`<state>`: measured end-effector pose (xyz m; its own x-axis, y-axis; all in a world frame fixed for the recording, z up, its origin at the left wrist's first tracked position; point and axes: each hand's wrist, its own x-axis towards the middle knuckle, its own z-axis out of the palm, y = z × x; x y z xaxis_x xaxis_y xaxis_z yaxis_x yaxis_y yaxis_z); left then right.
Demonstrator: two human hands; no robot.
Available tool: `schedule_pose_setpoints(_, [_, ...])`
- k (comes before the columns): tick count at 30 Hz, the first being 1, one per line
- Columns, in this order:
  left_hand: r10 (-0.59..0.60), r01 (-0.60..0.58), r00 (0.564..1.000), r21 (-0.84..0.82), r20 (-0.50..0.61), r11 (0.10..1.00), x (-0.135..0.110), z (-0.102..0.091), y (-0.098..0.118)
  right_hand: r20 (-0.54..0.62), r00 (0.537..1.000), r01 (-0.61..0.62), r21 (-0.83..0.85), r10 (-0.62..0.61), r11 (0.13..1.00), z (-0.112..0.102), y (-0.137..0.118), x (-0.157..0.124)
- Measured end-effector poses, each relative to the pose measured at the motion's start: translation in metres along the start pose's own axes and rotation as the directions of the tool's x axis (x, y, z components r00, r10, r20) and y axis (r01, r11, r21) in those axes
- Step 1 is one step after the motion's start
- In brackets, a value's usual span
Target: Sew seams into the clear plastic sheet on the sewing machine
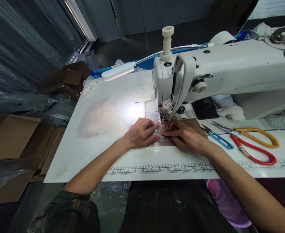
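Note:
A flat brown piece of material (pixel 154 141) with a clear, shiny layer and small red marks lies below the needle area of a white sewing machine (pixel 215 71). My left hand (pixel 142 132) rests flat on its left part, fingers stretched towards the presser foot. On the right side, my right hand (pixel 185 135) has its index finger extended over the clear layer and its other fingers bent against the brown piece, seeming to grip it. The fingertips of both hands are close together, just in front of the foot. My right palm hides part of the material.
Right of my right hand lie blue thread snips (pixel 219 137) and scissors with red and orange handles (pixel 256 155). A printed ruler (pixel 157 169) runs along the table's front edge. A lamp (pixel 119 71) shines from behind; cardboard boxes (pixel 13 136) stand left, a purple basket (pixel 230 204) below.

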<state>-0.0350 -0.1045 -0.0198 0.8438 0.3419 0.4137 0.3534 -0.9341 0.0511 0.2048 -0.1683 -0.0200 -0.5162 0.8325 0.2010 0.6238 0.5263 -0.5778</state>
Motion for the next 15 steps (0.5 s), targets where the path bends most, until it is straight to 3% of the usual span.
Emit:
schedule_pose_setpoints(11, [-0.034, 0.030, 0.997, 0.058, 0.070, 0.998, 0.003, -0.002, 0.003, -0.009, 1.000, 0.000, 0.003, 0.000, 1.000, 0.000, -0.001, 0.001])
schedule_pose_setpoints(15, [-0.110, 0.102, 0.987, 0.075, 0.115, 0.992, 0.011, -0.005, 0.007, -0.025, 1.000, -0.006, -0.003, 0.005, 1.000, 0.002, 0.000, 0.000])
